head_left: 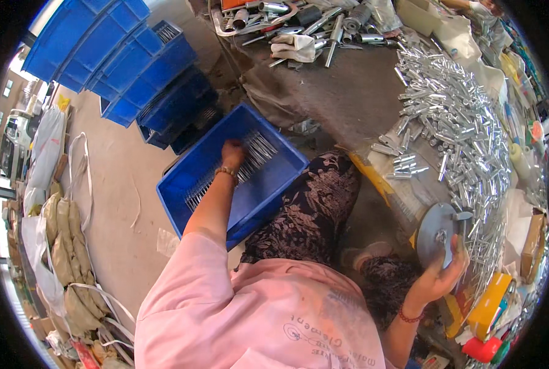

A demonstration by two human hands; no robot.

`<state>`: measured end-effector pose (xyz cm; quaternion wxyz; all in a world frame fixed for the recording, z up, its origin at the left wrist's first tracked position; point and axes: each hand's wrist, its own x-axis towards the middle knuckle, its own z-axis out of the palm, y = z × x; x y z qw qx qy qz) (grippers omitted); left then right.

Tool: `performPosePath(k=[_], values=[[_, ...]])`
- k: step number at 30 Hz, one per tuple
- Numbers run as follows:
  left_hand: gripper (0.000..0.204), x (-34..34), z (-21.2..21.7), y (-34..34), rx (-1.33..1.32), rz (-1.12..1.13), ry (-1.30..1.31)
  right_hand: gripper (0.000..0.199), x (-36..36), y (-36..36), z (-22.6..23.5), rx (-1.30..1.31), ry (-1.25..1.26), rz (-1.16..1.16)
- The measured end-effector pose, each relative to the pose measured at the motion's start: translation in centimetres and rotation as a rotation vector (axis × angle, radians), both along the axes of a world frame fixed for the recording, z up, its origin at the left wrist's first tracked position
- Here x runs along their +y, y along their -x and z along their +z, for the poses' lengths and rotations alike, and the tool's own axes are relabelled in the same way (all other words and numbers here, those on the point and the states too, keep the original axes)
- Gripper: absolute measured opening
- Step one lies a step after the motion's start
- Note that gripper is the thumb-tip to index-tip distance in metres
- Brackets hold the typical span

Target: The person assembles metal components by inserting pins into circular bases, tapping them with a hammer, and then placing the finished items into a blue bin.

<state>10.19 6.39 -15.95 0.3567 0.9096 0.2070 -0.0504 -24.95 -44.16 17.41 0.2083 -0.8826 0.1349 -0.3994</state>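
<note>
My left hand [233,155] reaches down into a blue plastic crate [254,208] beside my leg. Its fingers are curled closed at a row of thin shiny metal rods [260,149], and what they grip is hidden. At the right, a round grey metal disc [431,237] with a hub in its middle stands tilted at the bench's edge. My right hand [448,270] is closed around the near side of this disc, thumb and fingers at its metal fitting. A small flat metal tab [464,216] sticks out beside the disc.
Stacked blue crates [123,67] rise at the upper left. A big heap of shiny metal tubes [453,117] covers the bench's right side, with sockets and tools [323,24] at its far end. A yellow box [491,305] lies lower right; tan sacks [71,246] line the left.
</note>
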Motion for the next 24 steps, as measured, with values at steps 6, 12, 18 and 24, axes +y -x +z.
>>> performPosePath(k=[6,12,18,24], values=[[0.044,0.4,-1.8,0.9,-0.194,-0.044,-0.056,0.037,0.3,-0.1,0.3,0.018,0.052,-0.03],[0.026,-6.1,12.0,2.5,-0.662,0.025,0.296,0.036,0.9,-0.1,1.0,-0.005,0.015,-0.003],[0.012,-19.3,33.8,11.1,-0.786,-0.467,0.471,0.034,1.0,-0.3,1.4,-0.073,0.014,0.033],[0.017,-28.1,37.3,14.9,-0.741,-1.025,0.211,0.029,0.5,0.7,3.0,-0.094,-0.061,0.144]])
